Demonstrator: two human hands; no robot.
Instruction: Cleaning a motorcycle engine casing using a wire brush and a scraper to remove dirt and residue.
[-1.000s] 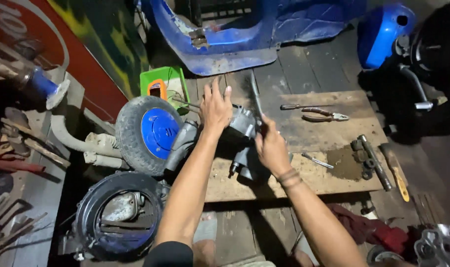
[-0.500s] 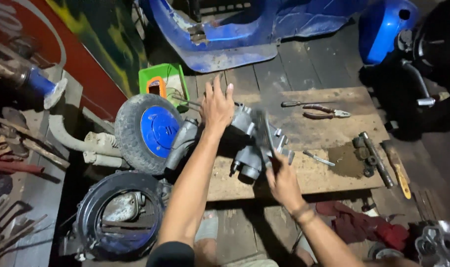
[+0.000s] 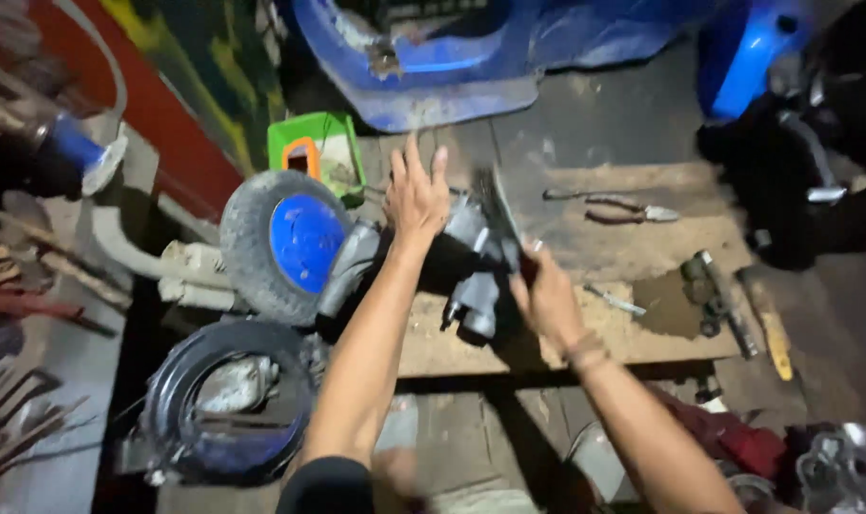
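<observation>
A grey metal engine assembly lies on a wooden board, joined to a small wheel with a blue hub. My left hand rests flat on top of the engine, fingers spread. My right hand grips the engine's right side, by a thin dark cover plate that stands on edge.
Pliers and a screwdriver lie on the board, with a long dark tool at its right end. A green tub stands behind the wheel. A blue tyre rim lies front left. Blue scooter bodywork fills the back.
My right hand dropped toward the board's front edge, then came back up against the engine's right side. My left hand stayed on top of the engine.
</observation>
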